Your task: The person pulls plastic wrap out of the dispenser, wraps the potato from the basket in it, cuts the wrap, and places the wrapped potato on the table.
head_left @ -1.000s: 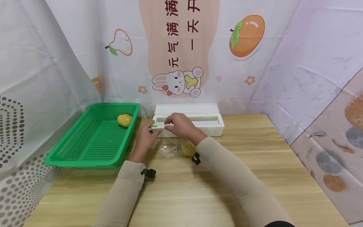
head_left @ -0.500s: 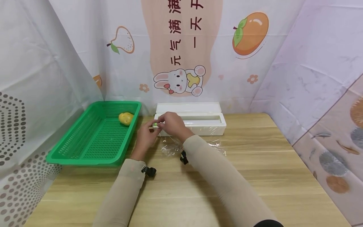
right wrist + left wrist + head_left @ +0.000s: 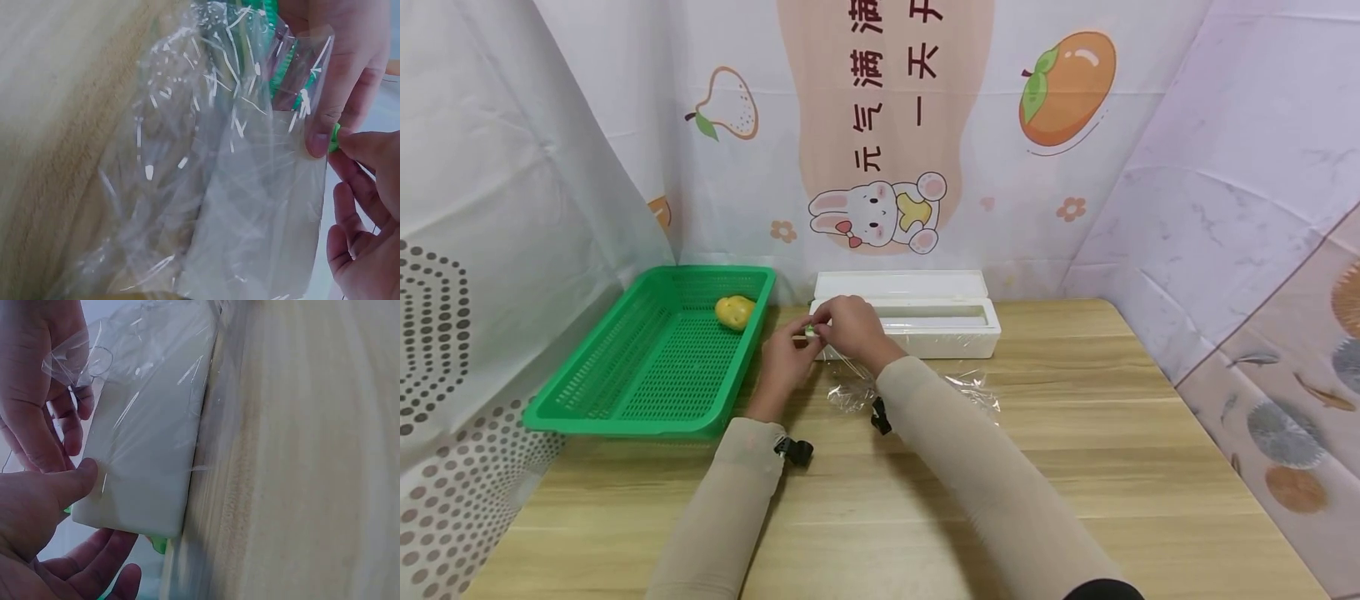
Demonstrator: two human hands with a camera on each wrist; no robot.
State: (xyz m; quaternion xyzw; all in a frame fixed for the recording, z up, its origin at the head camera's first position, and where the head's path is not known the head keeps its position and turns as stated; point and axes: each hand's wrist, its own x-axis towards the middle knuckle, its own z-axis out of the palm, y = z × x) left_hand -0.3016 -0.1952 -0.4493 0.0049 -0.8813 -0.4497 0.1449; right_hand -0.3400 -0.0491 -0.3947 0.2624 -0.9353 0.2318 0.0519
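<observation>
A long white cling film box [image 3: 940,344] stands at the back of the table with its lid raised. My left hand [image 3: 785,360] grips its left end, thumb on the front wall and fingers round the end, as the left wrist view shows. At that same corner my right hand [image 3: 853,329] pinches the small green slide cutter [image 3: 334,137] between thumb and finger. Clear cling film [image 3: 181,125] hangs down the front wall and lies crumpled on the table before the box. My right forearm hides the potato under the film in the head view.
On the left stands a green plastic basket [image 3: 625,417] with one yellow potato [image 3: 734,312] inside. A printed curtain [image 3: 730,208] closes off the back, right behind the box. The wooden table [image 3: 850,517] reaches toward me.
My right hand has moved left along the box to its left end and taken hold of the green cutter. The right forearm now covers the potato. My left hand stays at the box end.
</observation>
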